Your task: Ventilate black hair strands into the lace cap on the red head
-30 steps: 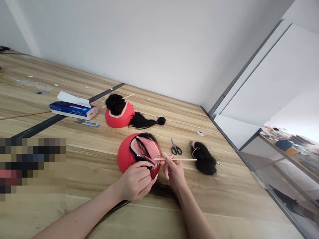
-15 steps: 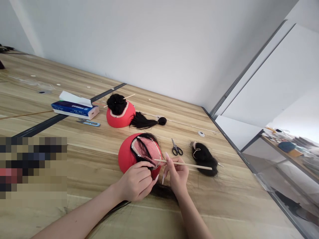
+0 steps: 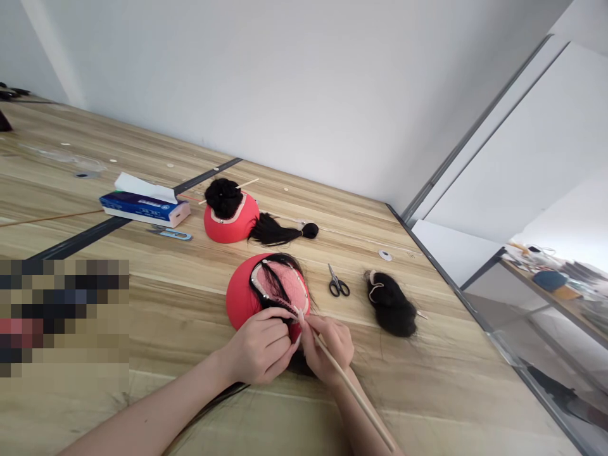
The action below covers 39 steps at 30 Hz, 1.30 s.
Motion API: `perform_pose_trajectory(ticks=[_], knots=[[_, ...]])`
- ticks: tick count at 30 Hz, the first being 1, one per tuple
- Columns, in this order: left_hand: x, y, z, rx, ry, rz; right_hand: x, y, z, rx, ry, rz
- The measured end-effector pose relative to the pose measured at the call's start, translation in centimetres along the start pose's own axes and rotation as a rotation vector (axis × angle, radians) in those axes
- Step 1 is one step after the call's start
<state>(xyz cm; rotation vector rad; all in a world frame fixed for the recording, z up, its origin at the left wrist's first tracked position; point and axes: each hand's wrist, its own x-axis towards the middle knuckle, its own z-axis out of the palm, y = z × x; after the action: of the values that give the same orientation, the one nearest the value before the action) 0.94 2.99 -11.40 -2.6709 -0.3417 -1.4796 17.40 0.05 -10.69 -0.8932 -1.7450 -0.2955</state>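
Observation:
A red dome-shaped block [image 3: 241, 292] stands on the table in front of me, with a pale net piece [image 3: 285, 279] pinned over its top. Black hair [image 3: 272, 278] lies across the net and hangs down its near side. Closed at the block's near edge, my left hand [image 3: 261, 347] pinches a lock of that hair. My right hand [image 3: 329, 347] is closed round a thin wooden stick [image 3: 354, 389]. The stick slants from the net's near edge down toward my right forearm. Fingertips of both hands nearly meet there, and they hide the stick's tip.
Scissors [image 3: 338, 284] and a black hair bundle [image 3: 396, 308] lie to the right. Behind stand a second red block [image 3: 228, 230] with hair, a ponytail of hair [image 3: 280, 231], a tissue box [image 3: 142, 209] and blue thread snips [image 3: 173, 234]. A wall bounds the table's back.
My right hand has moved left, in against my left hand. The wooden stick has swung from nearly level to steeply slanted, its far end now low. My left hand keeps its place.

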Motion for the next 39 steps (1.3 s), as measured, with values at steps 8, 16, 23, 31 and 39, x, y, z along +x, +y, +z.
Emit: perform_pose_trajectory(ticks=[8, 16, 23, 31, 39], knots=[[-0.1, 0.0, 0.0, -0.033, 0.013, 0.000, -1.1, 0.9, 0.6, 0.030, -0.109, 0.020], [-0.1, 0.1, -0.2, -0.091, 0.052, -0.017, -1.4, 1.3, 1.0, -0.084, -0.184, -0.060], [-0.1, -0.1, -0.1, -0.096, 0.058, 0.000, -1.7, 1.7, 1.2, -0.107, -0.114, -0.167], [0.1, 0.1, -0.1, -0.063, 0.045, -0.012, -1.1, 1.2, 0.9, -0.034, 0.076, 0.168], [0.2, 0.2, -0.2, -0.058, 0.056, -0.030, 0.4, 1.8, 0.2, 0.153, 0.279, 0.757]])
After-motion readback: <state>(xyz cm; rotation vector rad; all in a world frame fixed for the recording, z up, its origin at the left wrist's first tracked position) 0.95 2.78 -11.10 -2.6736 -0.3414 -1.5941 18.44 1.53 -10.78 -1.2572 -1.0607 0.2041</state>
